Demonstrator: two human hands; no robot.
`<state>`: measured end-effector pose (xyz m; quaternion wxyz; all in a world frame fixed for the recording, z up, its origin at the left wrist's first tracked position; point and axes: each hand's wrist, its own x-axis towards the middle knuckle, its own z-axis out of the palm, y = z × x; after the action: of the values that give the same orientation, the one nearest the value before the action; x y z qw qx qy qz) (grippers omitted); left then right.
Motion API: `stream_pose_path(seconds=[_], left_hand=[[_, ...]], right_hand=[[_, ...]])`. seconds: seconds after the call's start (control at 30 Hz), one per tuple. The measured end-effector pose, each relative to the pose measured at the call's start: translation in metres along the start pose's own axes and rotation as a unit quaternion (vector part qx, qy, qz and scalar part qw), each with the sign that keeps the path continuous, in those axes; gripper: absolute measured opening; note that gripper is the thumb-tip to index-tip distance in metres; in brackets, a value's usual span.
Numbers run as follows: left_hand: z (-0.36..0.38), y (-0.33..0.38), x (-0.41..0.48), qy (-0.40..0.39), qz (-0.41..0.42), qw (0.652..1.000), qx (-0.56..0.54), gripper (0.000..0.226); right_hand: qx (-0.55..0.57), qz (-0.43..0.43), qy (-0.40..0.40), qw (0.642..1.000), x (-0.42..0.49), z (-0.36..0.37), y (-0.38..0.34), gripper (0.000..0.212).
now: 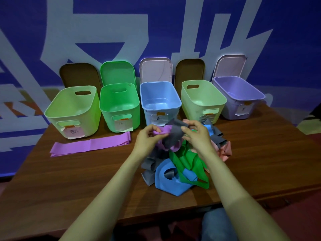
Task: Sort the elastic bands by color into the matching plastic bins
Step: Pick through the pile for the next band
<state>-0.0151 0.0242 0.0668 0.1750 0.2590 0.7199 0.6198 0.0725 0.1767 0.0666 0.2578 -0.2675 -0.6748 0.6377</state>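
Pinching a purple band (165, 129) with the left hand (147, 137), thumb and curled fingertips closed on its end; gripping a grey band (175, 132) with the right hand (196, 134), fingers curled round its fold, both bands twisted together between the hands and lifted just above the pile (189, 171). Directly beneath the hands and back toward the body: a tangle of one green band (180, 159), one blue band (166, 186) and several grey strips (149, 165), with pink bands (225, 150) just right of the right hand. Well to the left of the left hand, a flat purple band (90, 145) (stretched out on the table (69, 180), apart from the tangle). Beyond the fingertips, in a row from left to right: lime bin (73, 108), green bin (119, 105), blue bin (159, 100) straight ahead of the hands, pale green bin (203, 98), lilac bin (239, 94), with lids (118, 72) leaning upright behind them. Hard to read: paper labels (121, 125) on the bin fronts, the pale green bin's partly covered by the pile. Hidden behind both hands: the parts of the held bands running down into the tangle, so no telling where each ends. Cut off at the bottom edge: both forearms. Broad brown wood left of the left forearm and right of the right forearm, out to the table's right edge; near edge running under the forearms.
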Motion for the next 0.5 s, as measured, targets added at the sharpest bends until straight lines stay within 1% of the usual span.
stream_pose_path(seconds=[0.07,0.13,0.2,0.27,0.3,0.33,0.37,0.4,0.43,0.47,0.5], left_hand=[[-0.007,0.003,0.002,0.055,-0.017,0.998,-0.034,0.015],[-0.009,0.005,0.002,0.065,-0.032,0.995,-0.064,0.013],[-0.006,0.006,0.0,0.017,-0.051,0.998,-0.042,0.012],[-0.001,0.001,-0.002,-0.047,-0.076,0.996,-0.013,0.012],[0.001,0.0,-0.001,-0.062,-0.093,0.993,-0.025,0.011],[0.001,-0.003,-0.001,-0.068,-0.108,0.99,-0.063,0.012],[0.001,-0.006,0.0,-0.069,-0.118,0.983,-0.125,0.024],[0.002,-0.008,0.0,-0.058,-0.125,0.972,-0.19,0.044],[0.002,-0.011,0.001,-0.045,-0.13,0.965,-0.224,0.066],[0.003,-0.012,0.0,-0.039,-0.129,0.97,-0.203,0.082],[0.004,-0.013,-0.001,-0.041,-0.125,0.981,-0.141,0.089]], right_hand=[[0.0,0.009,0.02,1.0,0.005,-0.007,0.001,0.009],[0.011,0.034,0.014,0.999,0.009,-0.008,0.003,0.003],[0.01,0.046,0.021,0.999,0.011,-0.006,0.006,0.003],[0.006,0.039,0.048,0.998,0.012,-0.004,0.007,0.011],[-0.001,0.038,0.058,0.998,0.013,-0.005,0.008,0.014],[-0.005,0.043,0.067,0.997,0.014,-0.006,0.009,0.015],[-0.004,0.054,0.072,0.996,0.016,-0.007,0.011,0.016],[0.008,0.063,0.073,0.995,0.017,-0.009,0.011,0.016],[0.015,0.066,0.081,0.994,0.019,-0.011,0.011,0.017],[0.017,0.06,0.1,0.993,0.023,-0.014,0.012,0.017],[0.026,0.056,0.117,0.991,0.026,-0.017,0.011,0.017]])
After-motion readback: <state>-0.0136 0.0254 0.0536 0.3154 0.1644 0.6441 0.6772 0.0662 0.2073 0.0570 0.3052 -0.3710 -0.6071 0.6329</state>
